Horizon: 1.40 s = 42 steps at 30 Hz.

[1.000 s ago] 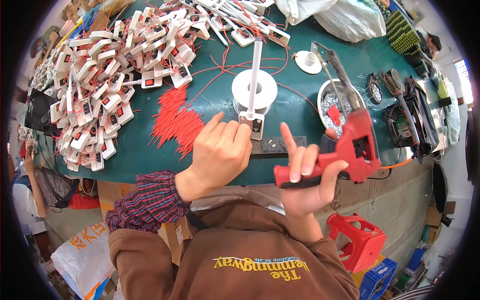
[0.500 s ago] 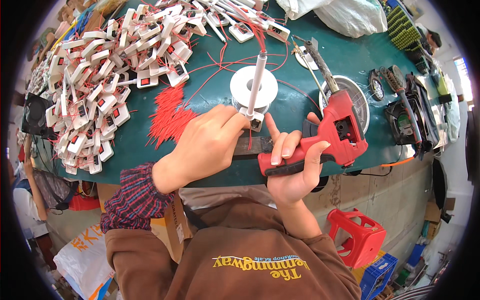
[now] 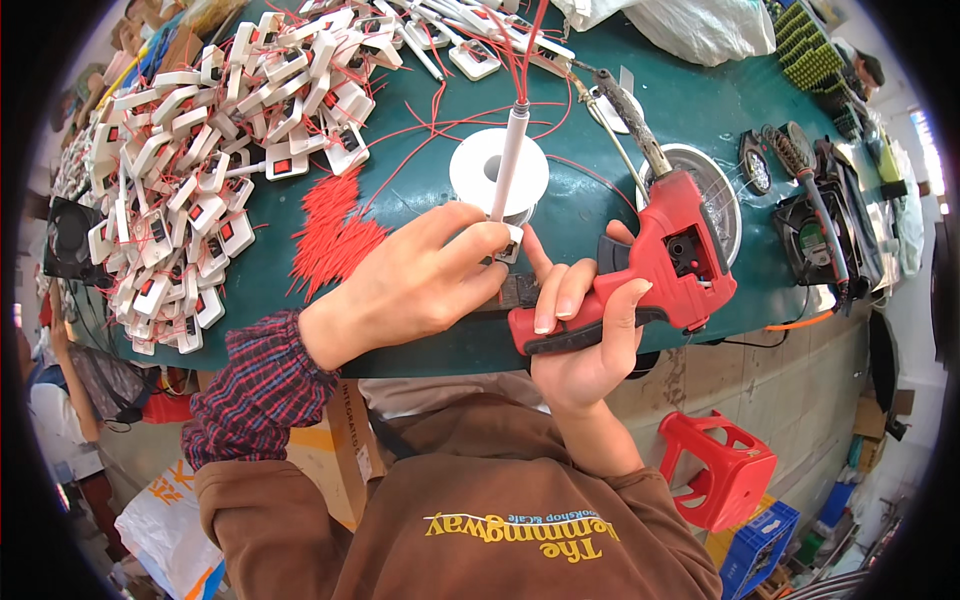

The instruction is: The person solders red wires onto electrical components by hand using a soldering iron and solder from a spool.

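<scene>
Over the near part of the green bench (image 3: pixel 580 220), the left hand (image 3: pixel 415 280) was closed in a pinch, its fingertips gripping a small white housing (image 3: pixel 513 243) from which a white tube (image 3: pixel 510 160) rose, leaning slightly. The hand hid much of the housing. Close on its right, the right hand (image 3: pixel 592 360) was wrapped loosely around the handle of a red tool (image 3: pixel 655 220), thumb on one side and fingers on the other, the index finger reaching toward the housing; whether it touched could not be told. Below the housing, a dark block (image 3: pixel 518 290) showed only in part between the hands.

Directly behind the tube stood a white spool (image 3: pixel 470 170), partly covered by it, and red wires (image 3: pixel 525 60) ran up from the tube's top. The tool's dark barrel and thin rod slanted away across a pale round piece (image 3: pixel 610 112), and its body blocked the near side of a metal bowl (image 3: pixel 738 215).

Left of the spool lay a bundle of short red wires (image 3: pixel 330 235), and past it a high heap of white switch pieces (image 3: pixel 180 190) crowded the bench's left side. A white bag (image 3: pixel 700 30) lay at the far side. Below the bench, on the right, stood a red stool (image 3: pixel 740 480).
</scene>
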Each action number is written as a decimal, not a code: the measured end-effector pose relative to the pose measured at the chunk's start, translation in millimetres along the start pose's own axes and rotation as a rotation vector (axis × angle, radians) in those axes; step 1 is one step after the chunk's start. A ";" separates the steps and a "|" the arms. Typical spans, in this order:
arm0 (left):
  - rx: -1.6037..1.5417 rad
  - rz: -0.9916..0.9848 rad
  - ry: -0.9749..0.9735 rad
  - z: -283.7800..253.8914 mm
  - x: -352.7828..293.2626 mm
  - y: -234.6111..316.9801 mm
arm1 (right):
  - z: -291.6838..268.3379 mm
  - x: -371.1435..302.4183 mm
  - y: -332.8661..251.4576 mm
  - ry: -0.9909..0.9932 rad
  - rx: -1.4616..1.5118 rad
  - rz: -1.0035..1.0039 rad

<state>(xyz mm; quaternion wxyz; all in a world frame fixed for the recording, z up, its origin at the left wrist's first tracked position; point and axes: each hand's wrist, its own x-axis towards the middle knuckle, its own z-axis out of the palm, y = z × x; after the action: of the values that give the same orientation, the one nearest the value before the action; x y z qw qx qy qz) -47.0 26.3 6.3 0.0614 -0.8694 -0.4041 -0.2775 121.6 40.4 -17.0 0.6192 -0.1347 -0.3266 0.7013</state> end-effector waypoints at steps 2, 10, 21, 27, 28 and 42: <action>-0.051 0.001 0.004 -0.3 1.8 -0.7 | -1.3 0.3 0.0 -0.002 -0.002 -0.004; -0.153 -0.107 0.048 8.9 -0.9 8.3 | -2.2 -1.6 -1.2 0.012 0.024 0.003; 0.028 -0.103 0.157 15.7 -3.7 12.4 | -3.1 -0.4 2.5 -0.004 0.044 0.004; 0.051 -0.135 0.210 14.4 -1.5 14.5 | -2.8 0.0 3.1 -0.002 0.052 -0.003; 0.064 -0.136 0.210 13.3 -0.2 16.1 | -2.8 -0.1 3.4 -0.001 0.051 -0.005; -0.029 -0.224 0.205 9.3 0.8 19.4 | -0.7 -0.3 3.8 -0.008 0.052 0.004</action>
<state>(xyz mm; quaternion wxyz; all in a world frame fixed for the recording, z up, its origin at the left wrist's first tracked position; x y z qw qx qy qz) -28.2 16.9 1.2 0.0584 -0.7869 -0.4860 -0.3758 119.0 40.3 -19.9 0.6199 -0.1166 -0.3104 0.7112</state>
